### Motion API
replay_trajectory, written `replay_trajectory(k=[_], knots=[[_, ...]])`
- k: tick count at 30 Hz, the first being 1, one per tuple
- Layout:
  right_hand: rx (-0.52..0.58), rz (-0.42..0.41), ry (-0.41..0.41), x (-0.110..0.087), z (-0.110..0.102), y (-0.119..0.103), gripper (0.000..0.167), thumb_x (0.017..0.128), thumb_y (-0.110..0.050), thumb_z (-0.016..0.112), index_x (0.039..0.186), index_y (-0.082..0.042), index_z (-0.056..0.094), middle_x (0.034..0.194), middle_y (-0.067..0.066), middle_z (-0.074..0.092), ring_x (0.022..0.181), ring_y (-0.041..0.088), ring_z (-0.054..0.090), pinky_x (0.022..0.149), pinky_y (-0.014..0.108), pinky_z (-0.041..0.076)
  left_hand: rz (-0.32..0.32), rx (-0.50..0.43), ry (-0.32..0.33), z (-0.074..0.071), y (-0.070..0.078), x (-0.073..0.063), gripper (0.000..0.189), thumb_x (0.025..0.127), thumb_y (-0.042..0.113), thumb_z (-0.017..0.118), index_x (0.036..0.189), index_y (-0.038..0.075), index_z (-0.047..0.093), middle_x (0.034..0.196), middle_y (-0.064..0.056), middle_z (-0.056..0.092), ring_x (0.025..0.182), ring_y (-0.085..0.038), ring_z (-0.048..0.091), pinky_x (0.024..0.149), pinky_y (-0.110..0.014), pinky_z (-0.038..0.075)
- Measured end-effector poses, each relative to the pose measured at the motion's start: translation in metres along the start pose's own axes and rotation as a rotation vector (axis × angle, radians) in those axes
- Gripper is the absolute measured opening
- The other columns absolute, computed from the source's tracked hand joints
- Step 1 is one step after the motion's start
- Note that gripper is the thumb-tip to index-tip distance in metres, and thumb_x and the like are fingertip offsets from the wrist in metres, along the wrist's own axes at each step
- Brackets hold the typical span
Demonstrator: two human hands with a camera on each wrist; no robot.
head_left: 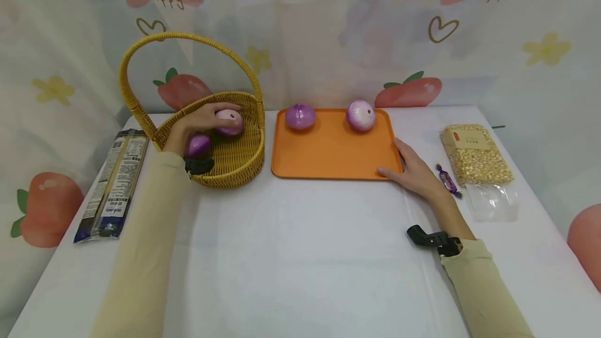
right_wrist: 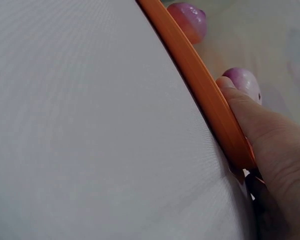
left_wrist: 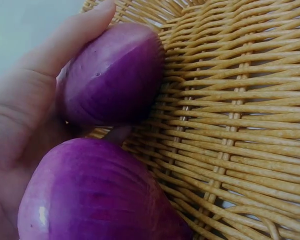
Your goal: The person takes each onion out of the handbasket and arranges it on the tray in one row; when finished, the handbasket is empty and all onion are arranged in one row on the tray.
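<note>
My left hand [head_left: 206, 117] reaches into a yellow wicker basket [head_left: 235, 179] and holds a purple onion [head_left: 230, 123] between thumb and fingers. In the left wrist view that held onion [left_wrist: 115, 75] is close to the woven wall. A second onion [head_left: 199, 145] lies in the basket below the hand, partly hidden by the wrist. My right hand [head_left: 413, 171] grips the near right corner of an orange tray [head_left: 328, 158]; in the right wrist view its thumb lies over the rim. On the tray's far side sit a purple onion [head_left: 300, 117] and a paler onion [head_left: 360, 116].
A tall hooped handle [head_left: 188, 35] arches over the basket. Long packaged noodles [head_left: 112, 186] lie at the table's left edge. To the right are a purple-wrapped candy [head_left: 448, 180] and a clear bag of yellow grains [head_left: 476, 155]. A patterned curtain [head_left: 319, 40] hangs behind the white-covered table [head_left: 291, 254].
</note>
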State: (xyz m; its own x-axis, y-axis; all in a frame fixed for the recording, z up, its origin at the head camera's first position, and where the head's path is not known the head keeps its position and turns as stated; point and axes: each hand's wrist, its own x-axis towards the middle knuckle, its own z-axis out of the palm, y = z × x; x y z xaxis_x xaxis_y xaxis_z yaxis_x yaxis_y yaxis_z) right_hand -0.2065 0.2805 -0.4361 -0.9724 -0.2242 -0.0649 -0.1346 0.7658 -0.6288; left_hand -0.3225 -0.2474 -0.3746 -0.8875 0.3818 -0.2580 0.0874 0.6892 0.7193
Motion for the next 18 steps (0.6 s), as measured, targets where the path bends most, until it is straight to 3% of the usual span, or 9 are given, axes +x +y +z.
replay_trajectory(k=[9,18], knots=[[0.003,0.014,-0.004,-0.0032,-0.0018,-0.0018,0.101,0.088,-0.046,0.067,0.156,-0.005,0.006,0.160,0.025,0.012,0.147,0.044,0.014,0.117,0.061,0.015,-0.019,-0.077,-0.004,0.0023,-0.0024,0.0023,0.059,0.090,0.040,0.066,0.143,0.024,0.047,0.143,-0.008,0.047,0.120,-0.023,0.047,0.105,-0.040,0.038],[0.016,0.005,-0.004,-0.0027,-0.0008,-0.0029,0.100,0.088,-0.045,0.068,0.156,-0.005,0.007,0.161,0.025,0.012,0.148,0.044,0.014,0.117,0.060,0.015,-0.007,-0.051,0.014,-0.0003,-0.0055,0.0037,0.057,0.091,0.039,0.064,0.143,0.021,0.048,0.143,-0.009,0.047,0.120,-0.024,0.046,0.105,-0.042,0.037]])
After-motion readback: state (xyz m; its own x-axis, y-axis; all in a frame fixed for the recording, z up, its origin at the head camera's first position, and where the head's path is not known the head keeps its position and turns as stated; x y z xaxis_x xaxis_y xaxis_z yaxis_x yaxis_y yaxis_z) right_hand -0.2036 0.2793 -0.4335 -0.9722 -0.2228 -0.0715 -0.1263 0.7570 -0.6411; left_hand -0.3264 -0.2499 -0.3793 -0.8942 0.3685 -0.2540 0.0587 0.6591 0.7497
